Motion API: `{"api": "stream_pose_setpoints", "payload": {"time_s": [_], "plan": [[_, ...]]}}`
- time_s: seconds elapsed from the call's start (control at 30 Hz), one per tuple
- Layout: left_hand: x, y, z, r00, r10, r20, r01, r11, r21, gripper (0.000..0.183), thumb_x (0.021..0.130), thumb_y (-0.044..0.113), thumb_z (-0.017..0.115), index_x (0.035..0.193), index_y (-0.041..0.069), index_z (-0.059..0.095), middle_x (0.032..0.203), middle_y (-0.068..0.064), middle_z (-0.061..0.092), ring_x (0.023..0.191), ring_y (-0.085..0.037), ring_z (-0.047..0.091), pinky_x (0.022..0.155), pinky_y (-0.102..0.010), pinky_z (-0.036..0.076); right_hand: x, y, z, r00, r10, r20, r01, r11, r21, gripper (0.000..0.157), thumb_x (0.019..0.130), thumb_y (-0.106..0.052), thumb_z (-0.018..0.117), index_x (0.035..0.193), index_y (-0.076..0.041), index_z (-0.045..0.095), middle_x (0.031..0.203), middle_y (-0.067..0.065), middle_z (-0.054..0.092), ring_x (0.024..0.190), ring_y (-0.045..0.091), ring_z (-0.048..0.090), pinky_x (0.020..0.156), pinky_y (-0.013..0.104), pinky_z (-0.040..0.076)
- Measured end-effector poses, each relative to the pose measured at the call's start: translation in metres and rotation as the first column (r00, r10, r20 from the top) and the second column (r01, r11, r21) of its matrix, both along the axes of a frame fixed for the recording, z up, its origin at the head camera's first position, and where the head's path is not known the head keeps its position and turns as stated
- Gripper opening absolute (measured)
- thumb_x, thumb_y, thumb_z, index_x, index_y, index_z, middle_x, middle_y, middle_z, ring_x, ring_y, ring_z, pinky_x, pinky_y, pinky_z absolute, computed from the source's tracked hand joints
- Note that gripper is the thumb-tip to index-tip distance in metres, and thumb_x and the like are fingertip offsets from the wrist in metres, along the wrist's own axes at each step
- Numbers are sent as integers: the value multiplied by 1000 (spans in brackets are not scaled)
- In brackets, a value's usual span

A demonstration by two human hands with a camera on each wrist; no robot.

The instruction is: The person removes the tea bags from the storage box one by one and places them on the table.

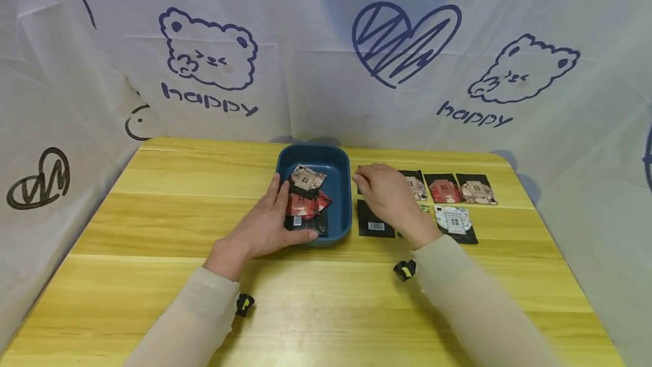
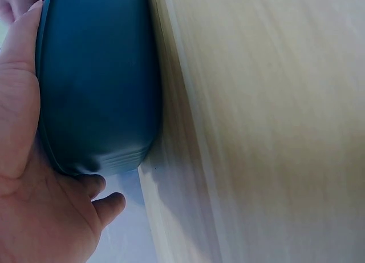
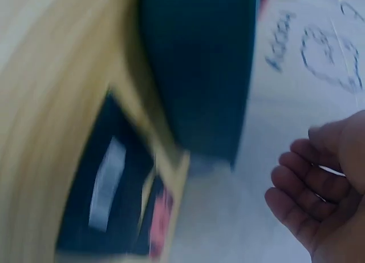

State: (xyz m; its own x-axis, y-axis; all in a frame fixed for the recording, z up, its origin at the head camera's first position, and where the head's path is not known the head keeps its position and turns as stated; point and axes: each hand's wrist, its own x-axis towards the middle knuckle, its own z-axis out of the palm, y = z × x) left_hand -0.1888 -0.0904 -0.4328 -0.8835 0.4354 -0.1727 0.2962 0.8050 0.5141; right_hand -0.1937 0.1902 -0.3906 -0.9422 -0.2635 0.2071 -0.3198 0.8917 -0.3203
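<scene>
My left hand point(image 1: 265, 217) rests against the near left corner of a blue bin point(image 1: 350, 208), fingers along its left side and thumb over the front rim. Inside the bin lie several flat packets, among them a beige one point(image 1: 307, 178) and a red one point(image 1: 301, 204). To the right of the bin, my right hand point(image 1: 387, 194) hovers over packets set out in rows, its fingers loosely bent. Nothing shows between the fingers point(image 3: 302, 177) in the right wrist view. Close below it lies a black packet with a white label point(image 1: 376, 220). The hand hides some packets behind it.
More packets lie at the right, including a red one point(image 1: 444, 190), a beige one point(image 1: 477, 190) and a white one point(image 1: 453, 221). They are on a wooden table point(image 1: 326, 304). A white cloth point(image 1: 316, 72) with drawings hangs behind it.
</scene>
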Motion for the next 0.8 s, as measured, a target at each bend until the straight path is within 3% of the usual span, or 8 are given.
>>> {"api": "stream_pose_setpoints", "payload": {"time_s": [0.1, 0.13, 0.27, 0.4, 0.6, 0.8], "plan": [[0, -1, 1, 1000, 2, -3, -2, 1000, 2, 139, 80, 87, 66, 169, 3, 2, 177, -15, -15, 161, -43, 19, 125, -55, 34, -8, -30, -5, 1000, 27, -7, -27, 1000, -5, 28, 111, -23, 56, 119, -6, 77, 111, 13, 77, 99, 30, 73, 88, 47, 59], [0, -1, 2, 1000, 2, -3, -2, 1000, 3, 138, 81, 86, 67, 169, 3, 2, 176, -15, -15, 161, -43, 19, 124, -55, 34, -10, -38, -6, 999, 33, 8, -33, 999, -3, 30, 111, -24, 56, 123, -6, 76, 118, 13, 76, 104, 30, 73, 92, 47, 59], [0, -1, 2, 1000, -3, -4, 3, 1000, 5, 134, 83, 81, 70, 169, 2, 2, 176, -16, -15, 160, -44, 20, 124, -55, 34, -20, -67, -17, 993, 56, 109, -60, 997, 40, 34, 111, -24, 56, 135, -4, 71, 135, 14, 71, 120, 31, 70, 102, 48, 57], [0, -1, 2, 1000, -17, -11, 17, 1000, 2, 135, 83, 84, 66, 169, 2, 2, 176, -17, -16, 160, -44, 19, 125, -54, 34, -27, -88, -28, 970, 70, 231, -102, 986, 131, 48, 110, -28, 58, 150, -1, 57, 154, 17, 57, 141, 33, 57, 115, 49, 48], [1, -2, 2, 999, -37, -26, 37, 999, -5, 135, 83, 87, 63, 169, 2, 2, 175, -18, -16, 161, -42, 18, 125, -54, 33, -27, -103, -42, 926, 175, 333, -242, 955, 172, 59, 113, -33, 50, 161, 1, 40, 168, 21, 37, 156, 36, 37, 125, 51, 35], [0, -4, 1, 999, -40, -31, 40, 999, -1, 135, 83, 87, 62, 169, 3, 1, 175, -19, -16, 161, -41, 16, 126, -53, 33, -24, -103, -45, 889, 282, 361, -354, 922, 153, 52, 115, -32, 46, 157, -3, 47, 165, 16, 43, 154, 33, 40, 125, 49, 35]]}}
